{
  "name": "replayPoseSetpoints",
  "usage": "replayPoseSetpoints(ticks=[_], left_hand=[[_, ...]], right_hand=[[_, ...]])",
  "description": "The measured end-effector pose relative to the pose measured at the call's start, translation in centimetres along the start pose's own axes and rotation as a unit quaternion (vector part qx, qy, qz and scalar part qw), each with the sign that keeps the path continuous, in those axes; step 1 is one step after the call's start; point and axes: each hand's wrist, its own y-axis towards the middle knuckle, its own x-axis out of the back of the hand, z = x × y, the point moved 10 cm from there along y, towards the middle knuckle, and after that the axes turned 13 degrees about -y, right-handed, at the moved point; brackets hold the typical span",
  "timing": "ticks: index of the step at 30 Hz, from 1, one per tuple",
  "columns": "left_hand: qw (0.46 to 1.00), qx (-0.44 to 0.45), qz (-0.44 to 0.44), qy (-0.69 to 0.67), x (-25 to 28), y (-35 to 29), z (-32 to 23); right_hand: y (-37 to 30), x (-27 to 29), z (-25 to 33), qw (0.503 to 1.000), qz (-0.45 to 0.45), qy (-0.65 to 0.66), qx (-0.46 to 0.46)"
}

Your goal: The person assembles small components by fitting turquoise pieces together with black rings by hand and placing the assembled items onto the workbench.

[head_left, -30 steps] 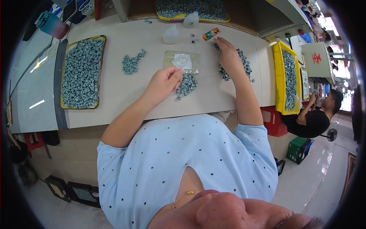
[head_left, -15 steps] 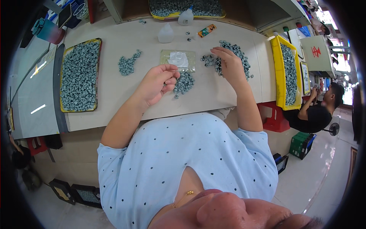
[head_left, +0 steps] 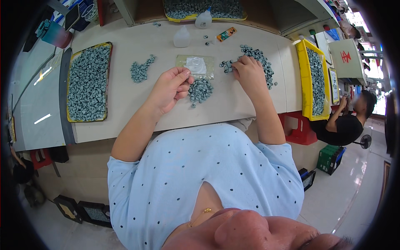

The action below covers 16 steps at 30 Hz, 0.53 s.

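My left hand [head_left: 171, 88] is closed in a pinch over the near edge of a clear flat packet [head_left: 209, 62] with a white paper on it. What its fingertips hold is too small to make out. Beside that hand lies a heap of small grey-green, pebble-like pieces [head_left: 201, 91]. My right hand [head_left: 251, 76] is lowered at a darker heap of similar pieces [head_left: 268, 68], its fingers bent and drawn together. Its fingertips touch the pieces by a small cluster [head_left: 227, 66]; whatever is between them is hidden.
A tray of pieces [head_left: 111, 54] stands at left, near a small loose group [head_left: 141, 71]. At right is a yellow tray [head_left: 306, 104]. Two white squeeze bottles [head_left: 181, 38] [head_left: 203, 21] and an orange-green packet [head_left: 226, 34] lie farther back. Another person [head_left: 341, 125] sits at right.
My right hand has come down from above the dark heap, and its fingers have bent onto the pieces. My left hand stays in place, its thumb and fingers pressed closer.
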Motion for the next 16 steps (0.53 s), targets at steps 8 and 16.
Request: replayPoseSetpoints(ticks=[8, 16], left_hand=[[1.0, -0.011, -0.014, -0.003, -0.4, 0.2, 0.4], [1.0, -0.016, -0.008, 0.021, -3.7, 1.4, 2.8]], right_hand=[[-0.1, 0.4, -3.0, 0.979, 0.014, 0.187, -0.074], [-5.9, 1.6, -13.0, 0.741, 0.033, 0.631, -0.227]])
